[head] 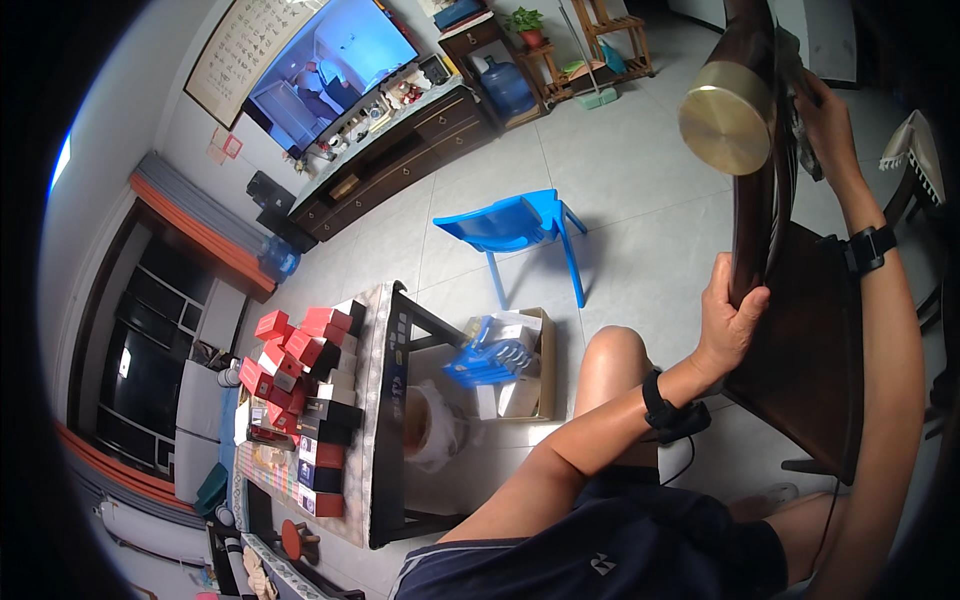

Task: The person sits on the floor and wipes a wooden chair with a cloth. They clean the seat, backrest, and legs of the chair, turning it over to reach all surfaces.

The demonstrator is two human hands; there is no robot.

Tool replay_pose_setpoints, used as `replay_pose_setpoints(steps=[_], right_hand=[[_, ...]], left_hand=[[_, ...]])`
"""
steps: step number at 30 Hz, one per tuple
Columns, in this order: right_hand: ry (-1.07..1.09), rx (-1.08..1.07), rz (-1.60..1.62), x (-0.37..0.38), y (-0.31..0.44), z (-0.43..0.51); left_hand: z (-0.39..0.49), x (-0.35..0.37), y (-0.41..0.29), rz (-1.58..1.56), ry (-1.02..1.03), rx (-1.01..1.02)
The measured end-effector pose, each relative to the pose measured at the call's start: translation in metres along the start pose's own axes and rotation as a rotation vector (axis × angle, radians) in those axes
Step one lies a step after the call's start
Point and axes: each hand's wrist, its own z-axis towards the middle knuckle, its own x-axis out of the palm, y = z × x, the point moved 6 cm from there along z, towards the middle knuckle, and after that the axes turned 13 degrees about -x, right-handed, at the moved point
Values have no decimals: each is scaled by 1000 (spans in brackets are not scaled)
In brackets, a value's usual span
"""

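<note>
A dark brown wooden chair (pixel 806 352) is at the right, its upright back reaching close to the camera. A brass-coloured round metal fitting (pixel 726 124) sits on that back. My left hand (pixel 727 322) grips the lower part of the dark back piece, the thumb on the near side. Further up, on the other side of the back, is my right hand (pixel 821 124), with a grey, crumpled cloth (pixel 806 154) under its fingers, against the wood. The right fingertips are partly hidden behind the back.
A blue plastic chair (pixel 510 225) stands on the tiled floor. At the left, a table (pixel 375 420) bears many small red, black and white boxes (pixel 319 442). Beside it are an open cardboard box (pixel 551 367) and a bagged bin (pixel 435 427). Another chair (pixel 911 172) stands at the right edge.
</note>
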Motion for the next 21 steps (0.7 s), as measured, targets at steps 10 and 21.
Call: replay_pose_setpoints(steps=[10, 21], right_hand=[[11, 94, 12, 3, -37, -70], [-20, 322, 199, 16, -86, -190]], left_hand=[[-1, -2, 6, 11, -20, 18], [-3, 1, 0, -15, -46, 17]])
